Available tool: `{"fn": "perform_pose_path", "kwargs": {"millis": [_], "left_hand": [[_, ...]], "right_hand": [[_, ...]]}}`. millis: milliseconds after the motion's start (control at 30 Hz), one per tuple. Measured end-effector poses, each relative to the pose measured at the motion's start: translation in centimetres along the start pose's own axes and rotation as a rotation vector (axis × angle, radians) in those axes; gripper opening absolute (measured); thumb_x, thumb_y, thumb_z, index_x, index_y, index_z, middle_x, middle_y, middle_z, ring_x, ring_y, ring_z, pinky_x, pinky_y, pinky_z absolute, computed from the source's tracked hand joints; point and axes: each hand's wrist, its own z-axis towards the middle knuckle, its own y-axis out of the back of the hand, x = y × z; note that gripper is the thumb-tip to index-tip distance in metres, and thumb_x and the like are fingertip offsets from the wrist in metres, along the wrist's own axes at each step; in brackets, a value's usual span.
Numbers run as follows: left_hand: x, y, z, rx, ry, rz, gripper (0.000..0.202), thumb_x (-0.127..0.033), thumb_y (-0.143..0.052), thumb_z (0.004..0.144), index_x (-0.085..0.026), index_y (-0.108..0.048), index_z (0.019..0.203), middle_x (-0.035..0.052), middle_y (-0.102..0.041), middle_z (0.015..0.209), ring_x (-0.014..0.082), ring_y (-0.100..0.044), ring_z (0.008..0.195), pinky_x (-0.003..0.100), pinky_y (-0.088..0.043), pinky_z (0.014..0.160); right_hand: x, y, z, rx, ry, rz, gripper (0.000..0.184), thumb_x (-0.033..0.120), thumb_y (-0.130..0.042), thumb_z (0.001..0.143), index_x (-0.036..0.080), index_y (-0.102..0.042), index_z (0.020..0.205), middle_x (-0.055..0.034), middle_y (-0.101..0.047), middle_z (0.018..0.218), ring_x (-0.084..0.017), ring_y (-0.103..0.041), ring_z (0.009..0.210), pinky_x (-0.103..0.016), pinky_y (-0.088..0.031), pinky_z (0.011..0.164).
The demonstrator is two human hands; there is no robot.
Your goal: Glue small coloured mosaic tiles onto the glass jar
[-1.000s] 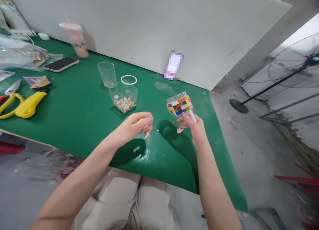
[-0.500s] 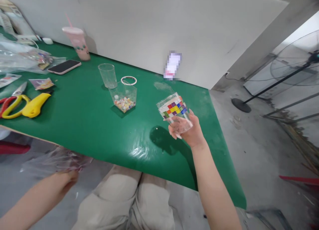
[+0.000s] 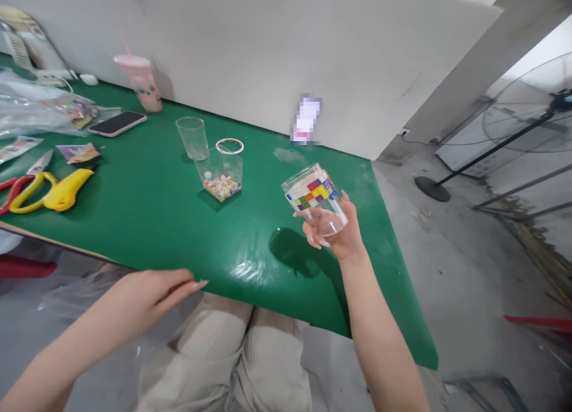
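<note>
My right hand grips a clear plastic cup from below and the side, above the right part of the table. Colored square mosaic tiles run in a band near the cup's rim, and the cup is tilted. At the table's front edge, my left hand is loosely bent, thumb and fingers pointing right. Nothing shows in it. A clear angular container with small mixed-color pieces in the bottom stands mid-table. Behind it are an empty clear cup and a white ring.
Yellow-handled scissors, red-handled scissors, a phone and plastic bags lie on the left. A pink tumbler with a straw stands by the white partition. A blurred phone-like screen leans there. A fan stands right.
My left hand has risen from beside the clear plastic bag below the table, moving right to the front edge. My right hand still holds the tiled cup, turned slightly.
</note>
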Motion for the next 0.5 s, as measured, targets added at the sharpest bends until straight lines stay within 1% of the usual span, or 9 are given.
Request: {"fn": "perform_pose_path", "kwargs": {"millis": [33, 100, 133, 200, 267, 300, 367, 433, 500], "left_hand": [[-1.7, 0.5, 0.6, 0.007, -0.021, 0.01, 0.025, -0.046, -0.058, 0.081, -0.025, -0.066, 0.071, -0.0031, -0.061, 0.055, 0.0139, -0.054, 0.05, 0.021, -0.04, 0.049], [-5.1, 1.3, 2.4, -0.078, -0.103, -0.068, 0.026, -0.046, -0.054, 0.084, -0.024, -0.066, 0.079, -0.0041, -0.057, 0.053, 0.0123, -0.052, 0.047, 0.02, -0.04, 0.048], [-6.5, 1.5, 3.8, -0.123, -0.152, -0.123, 0.027, -0.047, -0.054, 0.084, -0.025, -0.066, 0.093, -0.0027, -0.063, 0.065, 0.0126, -0.055, 0.051, 0.021, -0.043, 0.052], [-8.8, 1.3, 7.4, -0.279, -0.295, -0.158, 0.046, -0.047, -0.064, 0.078, -0.026, -0.059, 0.118, 0.0032, -0.066, 0.1, 0.0146, -0.061, 0.068, 0.026, -0.05, 0.065], [-10.2, 0.1, 11.4, -0.373, -0.48, -0.18, 0.079, -0.048, -0.078, 0.063, -0.025, -0.048, 0.132, 0.0105, -0.051, 0.132, 0.0236, -0.059, 0.101, 0.034, -0.049, 0.087], [-10.7, -0.8, 13.3, -0.365, -0.542, -0.228, 0.093, -0.048, -0.082, 0.055, -0.024, -0.043, 0.137, 0.0137, -0.042, 0.141, 0.0293, -0.052, 0.117, 0.039, -0.044, 0.097], [-11.3, -2.8, 16.4, -0.24, -0.595, -0.406, 0.112, -0.048, -0.085, 0.051, -0.024, -0.029, 0.145, 0.0167, -0.032, 0.149, 0.0345, -0.038, 0.131, 0.044, -0.037, 0.105], [-11.9, -4.6, 18.1, -0.074, -0.546, -0.634, 0.119, -0.045, -0.081, 0.059, -0.028, -0.006, 0.15, 0.0172, -0.035, 0.147, 0.0337, -0.04, 0.132, 0.045, -0.036, 0.104], [-12.4, -6.1, 18.5, 0.11, -0.459, -0.856, 0.12, -0.041, -0.078, 0.066, -0.032, 0.01, 0.149, 0.0172, -0.044, 0.141, 0.0314, -0.049, 0.124, 0.045, -0.043, 0.095]], "right_hand": [[0.1, -0.1, 0.0, -0.009, 0.007, -0.013, 0.076, 0.083, -0.024, 0.069, 0.019, -0.064, 0.078, -0.0017, -0.055, 0.05, -0.012, -0.04, 0.036, -0.026, -0.031, 0.037], [0.3, -0.2, -0.1, -0.005, 0.015, -0.031, 0.078, 0.083, -0.023, 0.069, 0.019, -0.065, 0.077, -0.0008, -0.053, 0.048, -0.011, -0.037, 0.034, -0.026, -0.031, 0.036], [0.3, -0.2, 0.0, 0.002, 0.018, -0.036, 0.079, 0.083, -0.022, 0.069, 0.018, -0.066, 0.078, -0.0004, -0.052, 0.047, -0.011, -0.036, 0.034, -0.027, -0.031, 0.035], [0.3, -0.1, 0.1, 0.007, 0.033, -0.042, 0.083, 0.084, -0.022, 0.069, 0.017, -0.069, 0.081, -0.0001, -0.051, 0.045, -0.011, -0.035, 0.033, -0.027, -0.032, 0.035], [0.2, 0.2, 0.3, -0.006, 0.071, -0.035, 0.084, 0.084, -0.022, 0.071, 0.016, -0.07, 0.085, -0.0015, -0.054, 0.047, -0.012, -0.037, 0.035, -0.028, -0.037, 0.037], [0.1, 0.3, 0.4, -0.02, 0.095, -0.021, 0.083, 0.084, -0.022, 0.072, 0.017, -0.069, 0.086, -0.0029, -0.057, 0.051, -0.013, -0.04, 0.037, -0.03, -0.04, 0.04], [-0.1, 0.5, 0.6, -0.053, 0.131, 0.033, 0.082, 0.084, -0.022, 0.073, 0.018, -0.069, 0.088, -0.0058, -0.063, 0.061, -0.015, -0.046, 0.042, -0.034, -0.047, 0.048], [-0.2, 0.5, 0.8, -0.102, 0.16, 0.095, 0.081, 0.084, -0.023, 0.073, 0.019, -0.067, 0.087, -0.0075, -0.066, 0.07, -0.016, -0.051, 0.048, -0.037, -0.052, 0.057], [-0.3, 0.3, 0.8, -0.151, 0.176, 0.103, 0.078, 0.085, -0.023, 0.073, 0.02, -0.066, 0.086, -0.0079, -0.067, 0.075, -0.018, -0.056, 0.055, -0.038, -0.054, 0.064]]}}
